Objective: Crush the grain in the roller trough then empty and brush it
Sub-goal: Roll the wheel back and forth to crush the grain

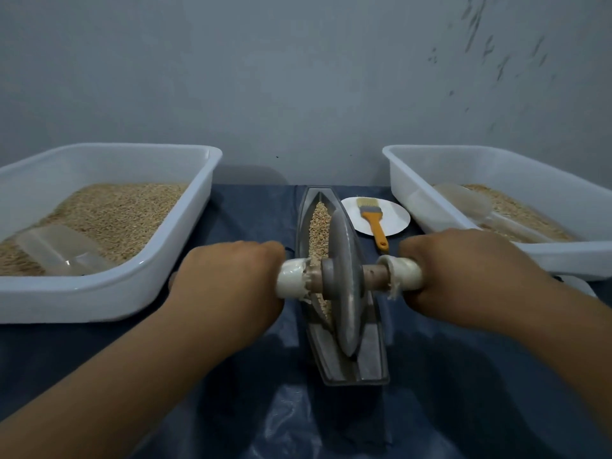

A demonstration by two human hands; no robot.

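The trough (344, 359) sits at the centre of the desk (463, 392), which is covered with a dark blue sheet. Its long axis runs straight away from the person, with the pointed far end toward the wall (298, 77) and the blunt near end toward the viewer. Grain (319, 226) lies in the channel, mostly in the far half and along the left side of the wheel.

The roller wheel (344, 283) stands on edge in the channel, its disc in line with the trough's long axis. Its axle crosses the trough at right angles, left to right, ending in a white-wrapped handle on each side.

The left hand (231, 279) has its fingers clenched around the left handle (293, 276). The right hand (463, 276) has its fingers clenched around the right handle (405, 273). Both hands are knuckles up.

The brush (372, 220) lies on a white plate (394, 217) just right of the trough's far end, bristles away from the person, orange handle toward them.

A white tub (99, 293) on the left holds grain and a clear scoop (63, 250). A second white tub (414, 200) on the right holds grain and another scoop (470, 203).
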